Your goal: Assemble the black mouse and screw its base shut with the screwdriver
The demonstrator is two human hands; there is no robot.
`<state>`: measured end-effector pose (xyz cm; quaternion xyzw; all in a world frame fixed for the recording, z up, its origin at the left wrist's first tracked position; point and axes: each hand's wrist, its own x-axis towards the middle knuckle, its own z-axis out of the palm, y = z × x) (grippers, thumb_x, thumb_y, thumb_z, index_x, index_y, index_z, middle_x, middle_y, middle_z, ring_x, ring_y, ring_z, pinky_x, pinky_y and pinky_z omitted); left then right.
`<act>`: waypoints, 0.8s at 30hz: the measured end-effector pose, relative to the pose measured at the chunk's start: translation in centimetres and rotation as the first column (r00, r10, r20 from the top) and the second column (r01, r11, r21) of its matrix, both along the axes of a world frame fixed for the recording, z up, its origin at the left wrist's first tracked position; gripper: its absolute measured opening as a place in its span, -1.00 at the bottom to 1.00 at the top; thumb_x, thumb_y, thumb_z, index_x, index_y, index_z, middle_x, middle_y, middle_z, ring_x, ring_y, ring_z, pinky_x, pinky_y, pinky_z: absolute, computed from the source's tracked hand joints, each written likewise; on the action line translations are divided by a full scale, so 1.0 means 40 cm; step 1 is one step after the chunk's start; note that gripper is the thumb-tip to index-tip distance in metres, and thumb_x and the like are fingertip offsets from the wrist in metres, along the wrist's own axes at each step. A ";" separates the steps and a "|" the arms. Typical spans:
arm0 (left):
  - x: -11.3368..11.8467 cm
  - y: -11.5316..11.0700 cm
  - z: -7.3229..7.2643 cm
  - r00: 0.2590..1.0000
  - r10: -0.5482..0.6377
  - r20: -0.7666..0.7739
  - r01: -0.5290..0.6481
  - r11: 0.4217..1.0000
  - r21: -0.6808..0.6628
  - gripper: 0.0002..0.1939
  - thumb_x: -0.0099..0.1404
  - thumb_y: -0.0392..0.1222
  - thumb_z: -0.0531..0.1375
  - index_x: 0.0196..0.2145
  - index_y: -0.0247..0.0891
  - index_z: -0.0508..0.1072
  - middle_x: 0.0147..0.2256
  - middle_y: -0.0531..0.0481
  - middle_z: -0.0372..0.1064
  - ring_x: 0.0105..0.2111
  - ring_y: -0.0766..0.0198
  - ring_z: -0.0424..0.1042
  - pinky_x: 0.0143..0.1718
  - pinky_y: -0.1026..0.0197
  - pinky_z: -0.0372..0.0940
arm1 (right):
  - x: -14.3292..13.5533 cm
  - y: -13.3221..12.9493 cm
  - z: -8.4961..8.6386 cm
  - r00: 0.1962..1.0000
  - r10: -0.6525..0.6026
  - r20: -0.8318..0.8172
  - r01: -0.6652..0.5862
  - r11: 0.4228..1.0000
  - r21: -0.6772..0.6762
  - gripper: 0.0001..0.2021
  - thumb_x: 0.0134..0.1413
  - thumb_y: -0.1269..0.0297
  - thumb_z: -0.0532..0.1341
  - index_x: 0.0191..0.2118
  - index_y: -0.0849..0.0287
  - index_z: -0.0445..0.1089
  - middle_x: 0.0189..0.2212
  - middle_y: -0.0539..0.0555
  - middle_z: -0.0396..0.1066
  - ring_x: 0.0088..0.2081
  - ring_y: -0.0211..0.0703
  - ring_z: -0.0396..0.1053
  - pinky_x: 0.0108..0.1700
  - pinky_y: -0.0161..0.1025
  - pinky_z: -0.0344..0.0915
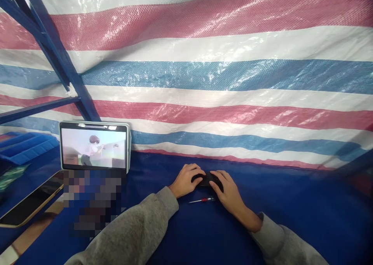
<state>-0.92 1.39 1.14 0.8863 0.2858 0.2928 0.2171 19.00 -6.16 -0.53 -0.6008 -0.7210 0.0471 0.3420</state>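
A small dark object, flat and black with a kind I cannot make out, lies between my two hands on the blue tabletop. My left hand has its fingers bent round the object's left end, thumb along the near edge. At the other end my right hand grips it, with thumb and fingers curled over the side. Just in front of the hands lies a small screwdriver, its red and clear handle to the right and its thin shaft to the left. Neither hand touches it.
To the left a tablet stands propped up, playing a cartoon. Another person's forearm and a phone are at lower left. Blue trays sit behind. A blue metal frame and striped sheeting border the table.
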 end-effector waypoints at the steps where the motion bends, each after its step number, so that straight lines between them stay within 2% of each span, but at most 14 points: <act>1: 0.000 -0.001 0.000 1.000 -0.008 0.000 0.008 1.000 0.009 -0.82 0.38 -0.21 0.13 -0.10 -0.16 0.48 -0.12 -0.03 0.41 -0.08 0.17 0.37 -0.02 0.10 0.15 | 0.000 0.000 0.000 1.000 -0.001 -0.001 0.001 1.000 0.001 -0.65 0.25 0.10 0.06 0.05 0.12 0.35 -0.04 0.18 0.37 -0.01 0.01 0.35 0.03 -0.01 0.32; 18: 0.001 -0.001 -0.004 0.999 -0.023 0.028 0.020 0.996 0.082 -0.85 0.38 -0.26 0.15 -0.12 -0.18 0.48 -0.14 -0.01 0.42 -0.12 0.20 0.37 -0.05 0.14 0.13 | 0.001 0.001 -0.001 1.000 0.004 0.010 -0.004 1.000 -0.007 -0.65 0.25 0.11 0.07 0.05 0.15 0.35 -0.03 0.20 0.37 0.00 0.03 0.33 0.05 0.01 0.30; 24: 0.001 0.000 -0.007 0.999 -0.020 0.039 0.016 0.995 0.100 -0.80 0.45 -0.23 0.06 -0.13 -0.18 0.49 -0.16 0.00 0.43 -0.15 0.24 0.37 -0.07 0.16 0.13 | 0.001 0.002 -0.002 1.000 -0.010 0.020 0.010 1.000 0.006 -0.64 0.25 0.11 0.07 0.05 0.17 0.36 -0.03 0.20 0.38 0.01 0.02 0.34 0.05 -0.02 0.31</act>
